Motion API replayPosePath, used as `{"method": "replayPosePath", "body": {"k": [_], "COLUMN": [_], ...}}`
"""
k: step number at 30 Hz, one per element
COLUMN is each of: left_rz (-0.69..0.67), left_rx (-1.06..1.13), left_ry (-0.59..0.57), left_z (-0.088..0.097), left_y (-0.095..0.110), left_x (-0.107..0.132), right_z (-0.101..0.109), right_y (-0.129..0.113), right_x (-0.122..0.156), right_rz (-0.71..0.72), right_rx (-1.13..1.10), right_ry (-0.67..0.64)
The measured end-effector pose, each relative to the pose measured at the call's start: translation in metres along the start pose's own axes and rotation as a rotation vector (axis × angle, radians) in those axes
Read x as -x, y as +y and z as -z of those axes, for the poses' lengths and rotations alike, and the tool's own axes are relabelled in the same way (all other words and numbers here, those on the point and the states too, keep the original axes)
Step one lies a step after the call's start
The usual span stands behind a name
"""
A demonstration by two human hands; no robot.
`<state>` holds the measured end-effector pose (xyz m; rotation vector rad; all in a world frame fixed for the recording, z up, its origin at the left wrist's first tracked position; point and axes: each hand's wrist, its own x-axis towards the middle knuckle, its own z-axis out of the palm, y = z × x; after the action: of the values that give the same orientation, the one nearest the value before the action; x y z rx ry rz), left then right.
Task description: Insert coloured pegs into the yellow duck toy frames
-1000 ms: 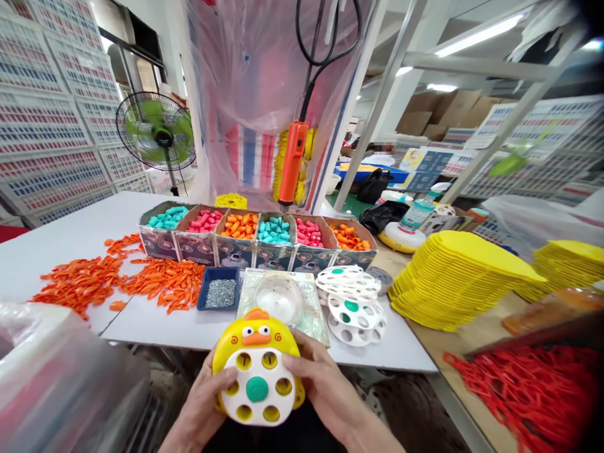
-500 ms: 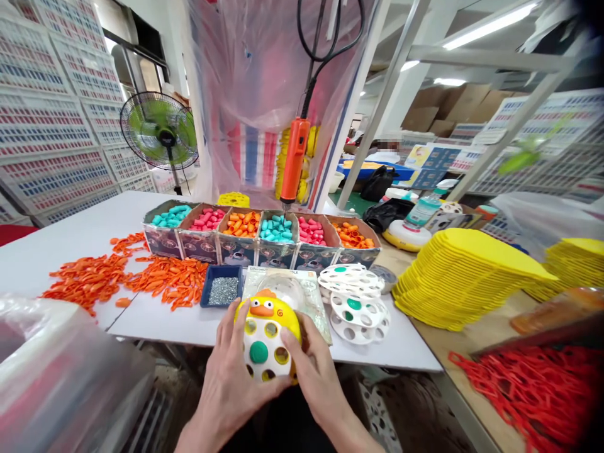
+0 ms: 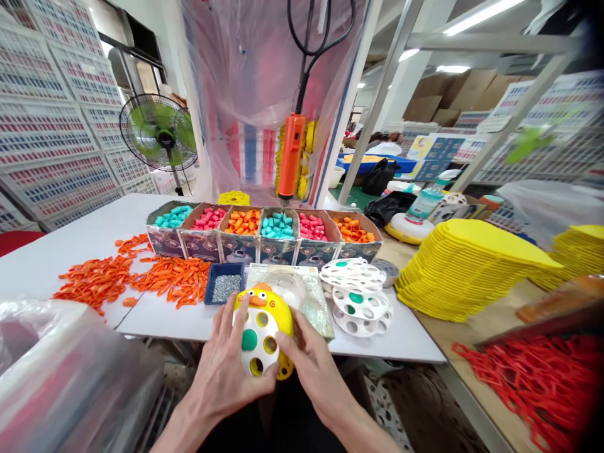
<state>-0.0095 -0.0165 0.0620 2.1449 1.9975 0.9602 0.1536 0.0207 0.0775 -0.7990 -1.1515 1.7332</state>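
Note:
Between my two hands is a yellow duck-faced toy shell point(image 3: 278, 311) with a white perforated plate point(image 3: 261, 336) set in its front and a green disc point(image 3: 249, 340) on that plate. My left hand point(image 3: 231, 358) grips its left side, fingers along the front and thumb under the lower edge. My right hand point(image 3: 309, 355) holds the right side, its thumb at the rim. The toy is tilted, and its back is hidden. Just beyond it lie a clear round plastic piece point(image 3: 285, 288) and a printed flat package point(image 3: 317, 308). A blue tray of small metal screws point(image 3: 225, 288) stands to the left.
An orange electric screwdriver point(image 3: 291, 157) hangs above a row of cardboard bins point(image 3: 238, 250) with coloured plastic pegs. Orange parts point(image 3: 177, 280) are heaped at left. White perforated plates point(image 3: 361, 305), stacked yellow pieces point(image 3: 462, 270) and red strips point(image 3: 542, 390) are at right.
The toy has turned and tilted between my hands, showing more of its yellow right side. It has shifted slightly left, and both hands still hold it. The camera view has moved a little.

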Motion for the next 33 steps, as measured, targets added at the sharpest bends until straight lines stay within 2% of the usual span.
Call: {"method": "replayPosePath", "body": {"k": [5, 11, 16, 20, 25, 33], "left_rz": [0.003, -0.073, -0.077, -0.088, -0.062, 0.025], "left_rx": [-0.014, 0.053, 0.067, 0.081, 0.142, 0.258], "left_ry": [-0.001, -0.114, -0.077, -0.092, -0.13, -0.166], "left_z": [0.001, 0.005, 0.005, 0.005, 0.006, 0.015], "left_y": [-0.003, -0.007, -0.01, -0.014, -0.016, -0.015], "left_x": [0.0, -0.003, -0.003, -0.001, 0.004, -0.003], "right_z": [0.009, 0.01, 0.006, 0.007, 0.007, 0.006], "right_y": [0.007, 0.004, 0.001, 0.0, 0.002, 0.005], "right_x": [0.003, 0.003, 0.004, 0.008, 0.012, 0.011], "right_rz": [-0.037, -0.089, -0.088, -0.13, -0.127, -0.114], "right_rx": [0.009, -0.052, -0.057, -0.07, -0.065, -0.084], "right_ry": [-0.041, 0.036, 0.037, 0.023, 0.039, 0.02]}}
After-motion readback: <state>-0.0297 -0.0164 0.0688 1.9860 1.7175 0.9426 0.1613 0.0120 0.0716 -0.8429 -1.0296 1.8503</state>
